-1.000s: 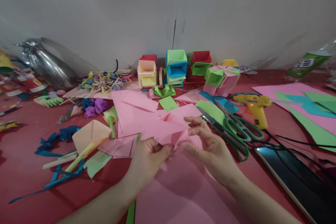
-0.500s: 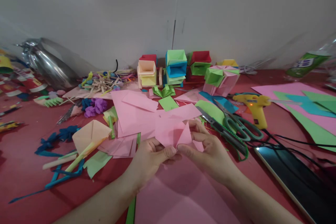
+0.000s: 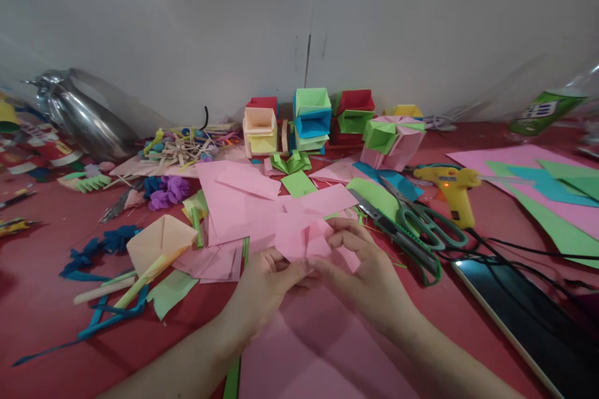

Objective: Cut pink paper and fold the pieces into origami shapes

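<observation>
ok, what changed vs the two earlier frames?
The flap on the held paper has swung left and looks flatter. The right hand, fingers spread at first, has closed in on it; the left hand keeps its pinch. Glue gun, phone and boxes stayed put.

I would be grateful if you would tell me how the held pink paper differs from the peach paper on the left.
The pink paper is held by the left hand and right hand; the peach paper lies untouched by either.
The pink paper has a flap turned up on its right side, while the peach paper has a yellow strip along its lower edge.
Both papers show creases.
</observation>
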Motion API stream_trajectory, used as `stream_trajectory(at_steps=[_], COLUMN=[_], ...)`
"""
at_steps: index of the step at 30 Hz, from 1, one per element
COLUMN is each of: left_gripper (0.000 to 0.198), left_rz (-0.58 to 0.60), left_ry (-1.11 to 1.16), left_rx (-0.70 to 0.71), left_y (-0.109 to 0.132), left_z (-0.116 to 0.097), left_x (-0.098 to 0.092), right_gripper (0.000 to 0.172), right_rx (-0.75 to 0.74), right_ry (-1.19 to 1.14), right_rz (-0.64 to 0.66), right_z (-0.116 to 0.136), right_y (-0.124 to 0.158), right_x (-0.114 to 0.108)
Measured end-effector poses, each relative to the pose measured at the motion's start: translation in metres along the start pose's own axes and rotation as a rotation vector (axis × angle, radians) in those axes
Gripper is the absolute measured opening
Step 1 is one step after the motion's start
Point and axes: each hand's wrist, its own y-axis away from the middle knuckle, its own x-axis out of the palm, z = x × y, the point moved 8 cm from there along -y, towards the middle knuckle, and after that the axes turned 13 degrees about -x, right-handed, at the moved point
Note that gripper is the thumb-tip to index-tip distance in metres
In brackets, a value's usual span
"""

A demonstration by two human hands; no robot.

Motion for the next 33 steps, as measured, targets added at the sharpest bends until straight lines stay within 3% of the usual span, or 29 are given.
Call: stream_trajectory(at_steps=[3,9,13,19,22,29,33], left_gripper=[0.012,0.018,0.019,0.017,0.020,0.025,0.040], left_rz=[-0.014,0.024,0.035,0.186,0.245,0.377,0.296], left_ry=[0.012,0.002,0.029,0.147,0.145,0.204,0.230], left_rx=[-0.015,0.018,-0.017,-0.159,-0.201,-0.226,-0.142], left_y=[0.001,0.001,-0.001,-0.006,-0.004,0.003,0.001], left_z=[0.000,-0.005,0.000,0.008,0.007,0.000,-0.003], left_x=[-0.001,0.002,-0.001,-0.005,-0.003,0.006,-0.002], right_gripper=[0.012,0.008,0.002,0.031,0.034,0.018,0.013], right_rx=[-0.059,0.025,-0.036,-0.154,-0.236,-0.346,-0.328], right_ry=[-0.065,-0.171,-0.200,-0.246,-0.223,-0.048,-0.011], right_rz=[-0.038,-0.061,-0.080,-0.036,0.027,0.059,0.023], right_z=[0.006,0.000,0.006,0.015,0.023,0.031,0.028], right_y=[-0.003,-0.005,-0.008,-0.011,-0.011,-0.013,-0.014], right_x=[-0.006,-0.008,-0.012,-0.022,-0.022,-0.022,-0.025])
